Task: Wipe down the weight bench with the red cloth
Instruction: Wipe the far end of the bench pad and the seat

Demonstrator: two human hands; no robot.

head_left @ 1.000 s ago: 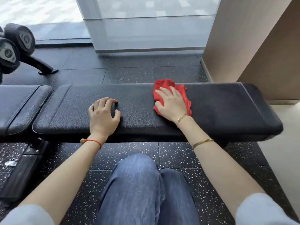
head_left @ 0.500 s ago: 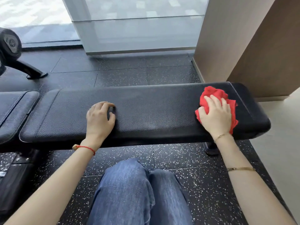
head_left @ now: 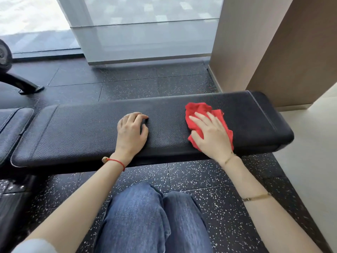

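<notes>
Right hand [head_left: 212, 136] flat, fingers straight, pressing red cloth [head_left: 199, 111] onto bench surface [head_left: 87, 128]. Left hand [head_left: 131, 133] rests on it, fingers curled, prob. holding nothing.

Legible text: none. Dumbbell [head_left: 4, 55] at left edge carries a marking on its end face, cut off and too blurred to read.

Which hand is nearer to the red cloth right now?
Right. The right hand lies flat on top of the red cloth, pressing it onto the weight bench. The left hand rests on the bare pad, well apart from the cloth toward the bench's middle.
</notes>
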